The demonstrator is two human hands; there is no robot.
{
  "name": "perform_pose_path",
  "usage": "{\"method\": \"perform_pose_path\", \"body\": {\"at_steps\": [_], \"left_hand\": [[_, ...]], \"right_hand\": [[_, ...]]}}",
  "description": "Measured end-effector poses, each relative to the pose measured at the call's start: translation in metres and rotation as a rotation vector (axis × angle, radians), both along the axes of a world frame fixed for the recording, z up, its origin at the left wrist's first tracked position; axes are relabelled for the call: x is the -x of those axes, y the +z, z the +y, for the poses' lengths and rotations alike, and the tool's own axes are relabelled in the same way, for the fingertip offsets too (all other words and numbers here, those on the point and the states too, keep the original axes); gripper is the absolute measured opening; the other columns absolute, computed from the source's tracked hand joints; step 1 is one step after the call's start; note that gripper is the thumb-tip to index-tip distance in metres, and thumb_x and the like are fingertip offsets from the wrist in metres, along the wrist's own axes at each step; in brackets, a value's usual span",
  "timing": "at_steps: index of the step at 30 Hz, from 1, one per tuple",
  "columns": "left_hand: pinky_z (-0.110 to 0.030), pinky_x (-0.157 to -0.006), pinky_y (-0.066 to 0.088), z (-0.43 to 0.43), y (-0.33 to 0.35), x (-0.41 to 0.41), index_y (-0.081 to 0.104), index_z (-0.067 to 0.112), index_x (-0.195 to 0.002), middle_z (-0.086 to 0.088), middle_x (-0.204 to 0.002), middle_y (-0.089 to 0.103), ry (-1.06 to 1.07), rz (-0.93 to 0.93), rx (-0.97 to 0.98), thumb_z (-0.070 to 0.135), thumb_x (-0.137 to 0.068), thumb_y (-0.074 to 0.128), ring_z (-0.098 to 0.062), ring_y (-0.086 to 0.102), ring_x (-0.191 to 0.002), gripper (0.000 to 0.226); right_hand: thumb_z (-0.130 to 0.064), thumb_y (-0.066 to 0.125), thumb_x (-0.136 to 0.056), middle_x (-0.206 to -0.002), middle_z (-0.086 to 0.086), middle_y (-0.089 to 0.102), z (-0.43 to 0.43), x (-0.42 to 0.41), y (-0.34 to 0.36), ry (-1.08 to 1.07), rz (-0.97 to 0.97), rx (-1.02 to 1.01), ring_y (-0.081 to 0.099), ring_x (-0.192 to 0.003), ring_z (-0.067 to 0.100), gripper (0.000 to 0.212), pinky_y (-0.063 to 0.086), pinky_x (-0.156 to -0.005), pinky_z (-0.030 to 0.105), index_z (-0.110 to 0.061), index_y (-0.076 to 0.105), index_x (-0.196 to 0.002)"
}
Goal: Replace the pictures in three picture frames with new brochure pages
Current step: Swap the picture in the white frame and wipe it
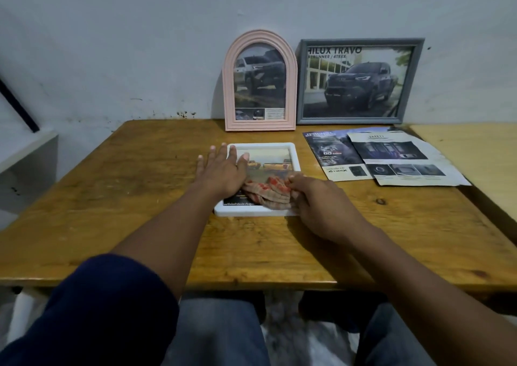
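A white picture frame (292, 152) lies flat on the wooden table (140, 186), showing a page with orange trucks. My left hand (222, 169) rests flat with straight fingers on the frame's left edge. My right hand (316, 200) grips a red-and-tan checked cloth (268, 193) bunched on the frame's glass. A pink arched frame (260, 81) and a grey rectangular frame (356, 81) stand against the wall, each holding a truck picture.
Two loose brochure pages (391, 158) lie on the table to the right of the white frame. A second, paler table (475, 152) adjoins on the right. A white shelf (25, 152) stands at the left.
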State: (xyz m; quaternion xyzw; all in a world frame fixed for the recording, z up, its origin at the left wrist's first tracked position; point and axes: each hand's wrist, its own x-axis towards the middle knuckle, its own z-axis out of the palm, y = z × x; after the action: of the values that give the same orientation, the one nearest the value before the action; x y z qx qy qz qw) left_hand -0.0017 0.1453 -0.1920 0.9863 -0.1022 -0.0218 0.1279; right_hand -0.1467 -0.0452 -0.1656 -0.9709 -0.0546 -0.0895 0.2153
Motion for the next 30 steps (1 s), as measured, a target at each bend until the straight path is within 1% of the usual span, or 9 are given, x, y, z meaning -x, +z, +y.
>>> {"method": "perform_pose_path", "body": {"at_steps": [3,6,10,12,15,18,21,25,30], "left_hand": [[-0.05,-0.123,-0.009,-0.001,0.001,0.0,0.006,0.024,-0.163,-0.001,-0.17,-0.003,-0.014,0.0,-0.007,0.061,-0.102,0.003,-0.026,-0.009,-0.156,0.071],[-0.051,-0.123,-0.008,0.001,-0.001,0.001,0.007,0.025,-0.163,-0.002,-0.171,-0.002,-0.024,-0.011,-0.003,0.062,-0.102,0.004,-0.027,-0.008,-0.156,0.071],[-0.051,-0.124,-0.009,0.001,-0.003,0.001,0.003,0.025,-0.163,-0.005,-0.17,-0.001,-0.015,0.016,0.025,0.064,-0.101,0.003,-0.028,-0.009,-0.156,0.073],[-0.05,-0.123,-0.009,0.002,-0.003,0.003,0.0,0.023,-0.163,-0.006,-0.17,0.002,0.016,0.015,0.061,0.066,-0.1,0.003,-0.028,-0.008,-0.156,0.076],[-0.05,-0.124,0.0,0.005,0.0,0.004,0.004,0.018,-0.163,-0.009,-0.169,0.012,0.061,-0.043,0.13,0.066,-0.1,0.006,-0.031,0.002,-0.156,0.079],[-0.054,-0.116,0.031,0.008,0.005,0.004,0.035,0.017,-0.154,-0.014,-0.156,0.041,0.109,-0.102,0.197,0.065,-0.101,0.019,-0.035,0.035,-0.143,0.074],[-0.05,-0.095,0.05,0.017,0.013,0.004,0.065,0.014,-0.118,-0.012,-0.126,0.061,0.142,-0.093,0.075,0.061,-0.095,0.042,-0.033,0.053,-0.119,0.057],[-0.047,-0.083,0.056,0.029,0.015,0.01,0.071,0.019,-0.09,-0.006,-0.101,0.066,0.177,-0.081,0.038,0.062,-0.084,0.055,-0.029,0.062,-0.096,0.046],[-0.042,-0.071,0.059,0.03,0.009,0.019,0.07,0.027,-0.081,0.005,-0.08,0.068,0.251,-0.129,0.112,0.057,-0.079,0.065,-0.02,0.066,-0.076,0.031]], "right_hand": [[-0.019,0.052,-0.098,-0.102,0.001,0.067,-0.002,0.018,0.003,0.064,-0.018,-0.002,0.055,-0.094,0.026,0.016,0.041,-0.07,0.033,-0.017,0.068,-0.1],[-0.015,0.048,-0.102,-0.075,0.002,0.071,-0.01,0.026,0.028,0.054,0.107,-0.187,0.066,-0.064,0.029,0.022,0.056,-0.055,0.042,-0.014,0.068,-0.092],[-0.014,0.045,-0.103,-0.078,0.003,0.07,-0.038,0.02,0.056,-0.097,0.076,-0.114,0.067,-0.057,0.011,0.022,0.052,-0.046,0.027,-0.022,0.065,-0.097],[-0.015,0.048,-0.1,-0.09,0.007,0.069,-0.053,0.012,0.059,-0.182,0.156,0.06,0.065,-0.067,0.018,0.018,0.049,-0.053,0.027,-0.018,0.066,-0.103],[-0.039,0.05,-0.094,-0.115,0.011,0.067,-0.064,0.004,0.056,-0.231,0.339,0.349,0.061,-0.101,0.028,0.035,0.052,-0.083,0.038,-0.017,0.067,-0.114],[-0.044,0.053,-0.093,-0.136,0.011,0.058,-0.055,-0.008,0.055,-0.235,0.231,0.304,0.048,-0.127,0.033,0.046,0.044,-0.102,0.045,-0.019,0.059,-0.131],[-0.04,0.055,-0.096,-0.132,0.009,0.061,-0.029,-0.028,0.056,-0.203,0.206,0.012,0.056,-0.115,0.026,0.047,0.048,-0.09,0.037,-0.014,0.055,-0.136],[-0.032,0.057,-0.097,-0.112,0.009,0.061,0.005,-0.048,0.046,-0.228,0.329,-0.072,0.056,-0.088,0.021,0.035,0.047,-0.068,0.03,-0.009,0.055,-0.123],[-0.033,0.065,-0.091,-0.102,0.006,0.056,0.017,-0.06,0.04,-0.301,0.34,-0.134,0.061,-0.1,0.027,0.033,0.055,-0.088,0.042,-0.013,0.049,-0.112]]}}
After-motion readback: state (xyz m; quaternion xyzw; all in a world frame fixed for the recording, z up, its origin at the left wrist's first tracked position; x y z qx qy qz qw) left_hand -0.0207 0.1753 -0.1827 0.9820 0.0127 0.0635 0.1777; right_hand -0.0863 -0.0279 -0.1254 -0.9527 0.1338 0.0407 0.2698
